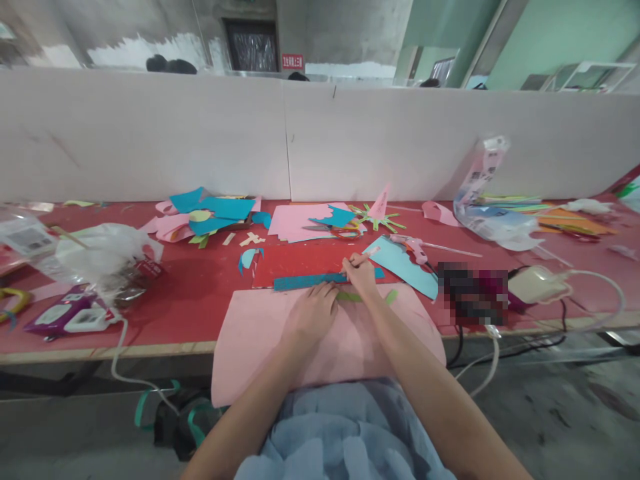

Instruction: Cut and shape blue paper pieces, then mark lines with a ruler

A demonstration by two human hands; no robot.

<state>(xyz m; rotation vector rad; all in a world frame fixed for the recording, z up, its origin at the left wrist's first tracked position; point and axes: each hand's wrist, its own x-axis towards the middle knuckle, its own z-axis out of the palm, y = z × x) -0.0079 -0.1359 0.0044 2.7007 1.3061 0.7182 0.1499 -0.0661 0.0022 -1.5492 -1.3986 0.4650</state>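
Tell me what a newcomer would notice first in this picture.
The red table strikes first, with a big pink sheet hanging over its near edge. At the sheet's far edge the left hand lies flat, while the right hand pinches what looks like a pen at a blue strip. Behind them, blue and pink paper scraps and scissors litter the table.

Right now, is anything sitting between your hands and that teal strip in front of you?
Nothing visible. The left hand lies flat with its fingers at the near edge of the teal strip. The right hand, gripping a thin pale stick, sits over its right part. A green strip lies just nearer.
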